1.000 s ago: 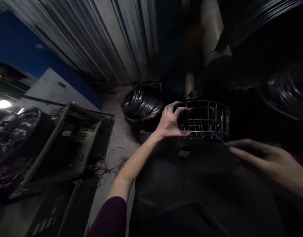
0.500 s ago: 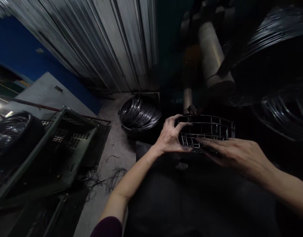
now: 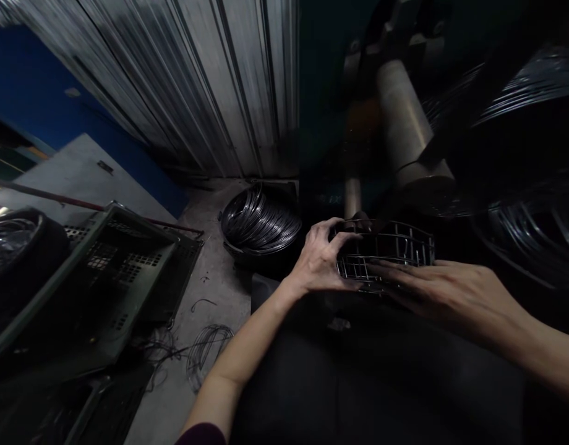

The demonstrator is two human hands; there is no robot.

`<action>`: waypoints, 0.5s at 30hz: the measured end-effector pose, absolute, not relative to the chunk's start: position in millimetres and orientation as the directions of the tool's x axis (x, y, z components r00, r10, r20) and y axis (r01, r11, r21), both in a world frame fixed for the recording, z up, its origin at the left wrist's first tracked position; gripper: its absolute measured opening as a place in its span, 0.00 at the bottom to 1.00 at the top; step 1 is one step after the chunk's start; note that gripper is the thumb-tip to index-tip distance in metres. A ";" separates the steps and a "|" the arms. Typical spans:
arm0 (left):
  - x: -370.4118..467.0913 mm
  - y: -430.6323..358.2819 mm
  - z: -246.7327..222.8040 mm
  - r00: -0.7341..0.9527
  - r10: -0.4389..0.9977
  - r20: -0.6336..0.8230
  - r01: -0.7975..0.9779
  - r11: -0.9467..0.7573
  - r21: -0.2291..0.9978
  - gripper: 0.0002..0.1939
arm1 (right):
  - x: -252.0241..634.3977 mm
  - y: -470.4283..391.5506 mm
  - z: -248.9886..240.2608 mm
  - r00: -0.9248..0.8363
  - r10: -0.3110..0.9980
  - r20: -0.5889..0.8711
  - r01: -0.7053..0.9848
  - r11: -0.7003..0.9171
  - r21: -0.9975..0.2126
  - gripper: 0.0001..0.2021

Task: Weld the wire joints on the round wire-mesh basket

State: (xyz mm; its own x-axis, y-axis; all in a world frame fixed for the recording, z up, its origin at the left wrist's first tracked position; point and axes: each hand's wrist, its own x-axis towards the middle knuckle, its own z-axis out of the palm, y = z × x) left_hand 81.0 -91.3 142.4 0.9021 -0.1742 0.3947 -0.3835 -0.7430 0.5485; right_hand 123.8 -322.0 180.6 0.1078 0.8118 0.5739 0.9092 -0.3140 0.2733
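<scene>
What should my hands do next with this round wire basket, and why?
Probably close the right hand on the round silver wire basket. The left hand grips its left rim, but the right fingers lie flat on the near side, so only one hand holds it.

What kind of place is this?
Probably a small metal workshop. Coils of dark wire sit on the floor by a ribbed metal wall, plastic crates lie nearby, and both hands hold a wire basket.
</scene>
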 end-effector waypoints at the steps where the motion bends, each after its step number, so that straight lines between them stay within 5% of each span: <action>1: 81.6 -91.0 142.7 0.903 -0.174 0.393 -0.382 -0.743 0.549 0.43 | 124.5 -321.7 181.5 0.107 0.814 0.572 0.913 -0.308 0.267 0.24; 15: 88.5 -85.5 152.9 0.912 -0.184 0.366 -0.386 -0.683 0.620 0.44 | 124.7 -323.5 182.0 0.189 0.804 0.564 0.929 -0.332 0.162 0.20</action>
